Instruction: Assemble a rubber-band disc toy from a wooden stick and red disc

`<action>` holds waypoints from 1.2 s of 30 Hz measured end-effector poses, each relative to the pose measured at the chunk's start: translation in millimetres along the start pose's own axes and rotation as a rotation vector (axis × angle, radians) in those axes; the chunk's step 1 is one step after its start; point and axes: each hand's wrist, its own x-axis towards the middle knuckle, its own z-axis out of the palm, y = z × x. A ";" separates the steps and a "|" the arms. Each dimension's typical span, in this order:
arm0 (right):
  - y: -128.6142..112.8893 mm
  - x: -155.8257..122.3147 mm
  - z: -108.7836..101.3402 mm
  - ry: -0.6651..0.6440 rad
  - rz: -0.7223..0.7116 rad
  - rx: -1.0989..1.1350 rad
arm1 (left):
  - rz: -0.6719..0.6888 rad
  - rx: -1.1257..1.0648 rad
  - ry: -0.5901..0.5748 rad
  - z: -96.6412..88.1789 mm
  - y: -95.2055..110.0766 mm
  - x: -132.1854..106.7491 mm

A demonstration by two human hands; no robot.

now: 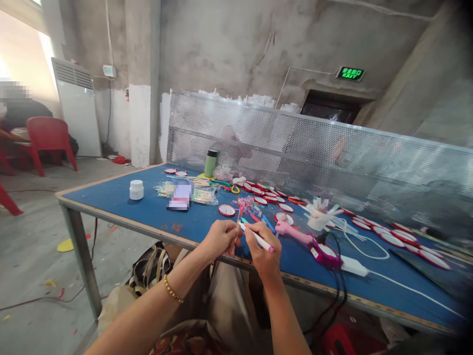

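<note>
The pen is white with a pink end. It is up in the air, just over the near edge of the counter. The right hand holds it, with its grip closed around the middle. The left hand is right beside it. Its grip is pinched tight at the pen's other end, and it seems to hold a thin red stick that points up. The two hands almost touch.

Just behind the hands lie more coloured sticks and a pink glue gun with a black cord. A white cup stands near it.

Many round discs with red rims lie in rows far along the counter. It looks like a lot of them are already set out. Whether they are done is too small to tell. The piece in the hands looks like it is only partly made.

Farther off stand a bag of wood sticks, a green bottle and a white jar.
</note>
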 end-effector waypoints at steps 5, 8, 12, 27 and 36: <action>2.3 -1.1 -1.3 0.047 0.004 -0.043 | -0.017 -0.015 0.000 1.6 -1.1 1.7; 1.9 -1.3 -1.9 0.039 -0.017 -0.010 | -0.021 -0.030 0.003 2.3 -1.6 1.9; -1.7 -0.9 -1.0 -0.046 -0.010 0.003 | 0.002 0.026 -0.010 4.2 1.0 1.0; -2.3 -0.5 -0.9 0.010 -0.043 -0.006 | 0.001 -0.018 -0.008 -0.9 -5.0 1.4; 2.4 -2.8 -1.7 0.089 -0.008 -0.042 | -0.003 -0.035 0.001 0.0 -0.6 0.3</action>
